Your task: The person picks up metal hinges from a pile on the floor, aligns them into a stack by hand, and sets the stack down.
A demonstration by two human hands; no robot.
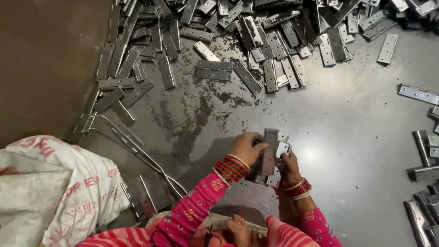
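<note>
Both hands grip one stack of steel hinges point(270, 158) mid-frame: left hand point(247, 147) on top, right hand point(289, 165) underneath, loose hinge pile point(256, 32) above.

Probably a metal workshop: heaped steel hinges point(256, 32) and filings point(192, 123) litter the floor point(347, 119).

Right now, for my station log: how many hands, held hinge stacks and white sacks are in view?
Hands: 2 (left hand, right hand)
hinge stack, held in both hands: 1
white sack: 1
Total: 4
</note>
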